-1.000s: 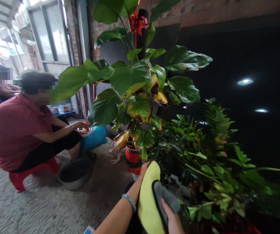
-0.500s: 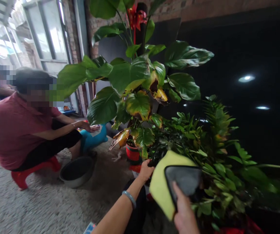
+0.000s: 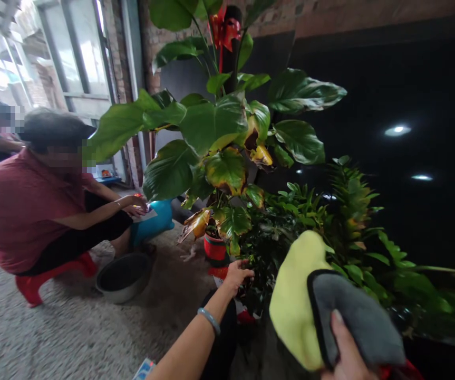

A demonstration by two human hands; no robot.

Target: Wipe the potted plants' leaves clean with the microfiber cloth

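Note:
My right hand [image 3: 346,351] grips a yellow and grey cleaning cloth [image 3: 302,306] at the lower right, holding it up against the small-leaved green plants [image 3: 330,237]. My left hand [image 3: 237,274], with a pale bangle on the wrist, reaches forward into the dark foliage of a bushy plant [image 3: 267,237]; its fingers curl around leaves or a stem there. Behind stands a tall big-leaved plant [image 3: 215,132] in a red pot [image 3: 214,248], several leaves yellowed at the edges.
A person in a red shirt [image 3: 25,206] squats on a red stool [image 3: 33,287] at the left, hands on a blue object [image 3: 154,221]. A grey basin [image 3: 122,277] sits on the pebbled floor. A dark wall is at the right, windows at the far left.
My right hand has carried the cloth rightward and up over the small plants. My left hand let go of the cloth and now reaches into the bushy foliage.

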